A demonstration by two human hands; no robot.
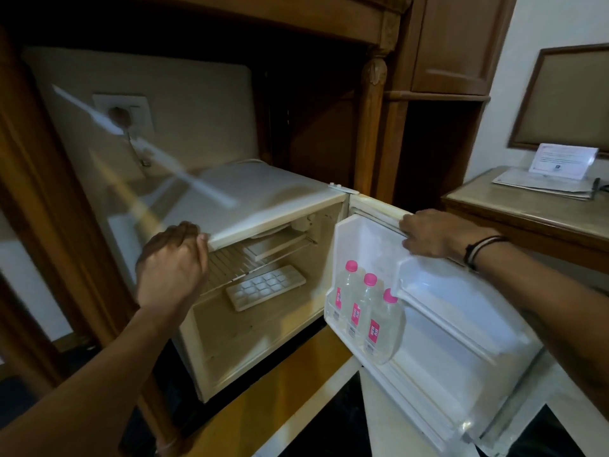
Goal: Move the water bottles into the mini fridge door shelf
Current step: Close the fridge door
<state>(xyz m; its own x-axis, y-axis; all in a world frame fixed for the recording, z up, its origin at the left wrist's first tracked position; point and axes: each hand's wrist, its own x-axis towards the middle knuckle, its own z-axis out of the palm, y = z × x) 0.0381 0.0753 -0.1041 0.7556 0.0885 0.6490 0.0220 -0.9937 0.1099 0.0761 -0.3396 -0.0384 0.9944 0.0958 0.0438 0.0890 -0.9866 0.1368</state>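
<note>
Both forearms reach in toward the fridge [263,206]. Its door [461,324] swings open rightward — three upright bottles [369,311] already stand in its shelf, just below the right hand [428,234], the nearer one, which grasps the door's top edge. Left hand [174,258] curls over the fridge's top front lip — likely bracing for closing.

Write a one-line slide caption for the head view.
Three water bottles stand in the open mini fridge door shelf; left hand on fridge top edge, right hand on door.
</note>
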